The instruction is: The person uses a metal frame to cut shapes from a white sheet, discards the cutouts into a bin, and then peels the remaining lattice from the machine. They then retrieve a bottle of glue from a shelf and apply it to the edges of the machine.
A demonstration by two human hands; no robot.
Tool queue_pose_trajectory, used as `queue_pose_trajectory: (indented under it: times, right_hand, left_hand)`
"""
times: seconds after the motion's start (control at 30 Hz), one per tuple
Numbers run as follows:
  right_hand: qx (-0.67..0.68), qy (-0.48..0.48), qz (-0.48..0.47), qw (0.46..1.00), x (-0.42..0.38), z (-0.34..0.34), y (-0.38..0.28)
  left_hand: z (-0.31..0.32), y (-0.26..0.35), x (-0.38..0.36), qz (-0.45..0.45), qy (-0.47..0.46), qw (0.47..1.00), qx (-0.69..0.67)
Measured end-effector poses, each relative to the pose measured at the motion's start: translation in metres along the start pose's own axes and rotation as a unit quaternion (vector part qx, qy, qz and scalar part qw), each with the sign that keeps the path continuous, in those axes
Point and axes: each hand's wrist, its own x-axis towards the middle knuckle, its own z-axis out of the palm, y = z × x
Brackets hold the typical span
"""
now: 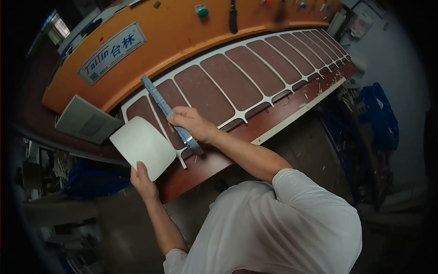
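My left hand (144, 182) grips the lower edge of a white rounded panel (145, 145), the thumb lying on its upper face. The panel tilts over the near left end of the machine's bed. My right hand (194, 123) is wrapped around a grey metal cutting die (159, 98), a band standing on its edge. Beneath the die lies a long white sheet (235, 112) with a row of rounded rectangular openings. The die crosses the sheet close to its left end, and its near end is curved.
An orange press beam (182, 32) with a TaiLin label (112, 52) runs behind the sheet. A pale box-like block (86, 119) stands at left. The dark red bed (200, 171) carries scraps along its front edge. Blue material (378, 116) hangs at right.
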Motion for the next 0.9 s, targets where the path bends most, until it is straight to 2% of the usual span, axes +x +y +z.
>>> queue_pose_trajectory:
  times: [0.17,0.3,0.37,0.43,0.5,0.57,0.6,0.67,0.77,0.83,0.9]
  right_hand:
    - [-0.042,-0.002,-0.007,0.999,-0.101,-0.078,-0.059]
    - [-0.157,0.081,-0.034,0.984,-0.219,-0.168,-0.099]
    - [-0.206,0.152,-0.039,0.966,-0.288,-0.215,-0.112]
    - [-0.184,0.246,-0.01,0.952,-0.361,-0.254,-0.114]
    - [-0.208,0.36,0.064,0.907,-0.432,-0.286,-0.112]
    - [-0.245,0.449,0.03,0.859,-0.499,-0.319,-0.088]
    - [-0.28,0.483,0.086,0.825,-0.539,-0.338,-0.072]
    - [-0.348,0.535,0.201,0.743,-0.614,-0.371,-0.037]
    - [-0.34,0.565,0.327,0.677,-0.722,-0.406,0.034]
    - [-0.314,0.587,0.381,0.642,-0.805,-0.415,0.115]
    - [-0.176,0.563,0.516,0.621,-0.859,-0.378,0.168]
  left_hand:
    - [0.081,-0.003,-0.035,0.062,0.033,0.997,0.042]
    - [0.173,-0.019,-0.074,0.092,-0.016,0.995,0.041]
    - [0.221,-0.032,-0.098,0.088,-0.079,0.992,0.039]
    - [0.273,-0.04,-0.122,0.112,-0.133,0.982,0.07]
    - [0.326,-0.044,-0.147,0.11,-0.194,0.971,0.082]
    - [0.374,-0.057,-0.169,0.09,-0.263,0.958,0.071]
    - [0.4,-0.066,-0.184,0.074,-0.286,0.954,0.053]
    - [0.437,-0.078,-0.2,0.043,-0.383,0.917,0.102]
    - [0.508,-0.079,-0.235,0.086,-0.45,0.886,0.077]
    - [0.545,-0.086,-0.249,0.076,-0.513,0.85,0.095]
    - [0.583,-0.097,-0.258,0.07,-0.573,0.81,0.106]
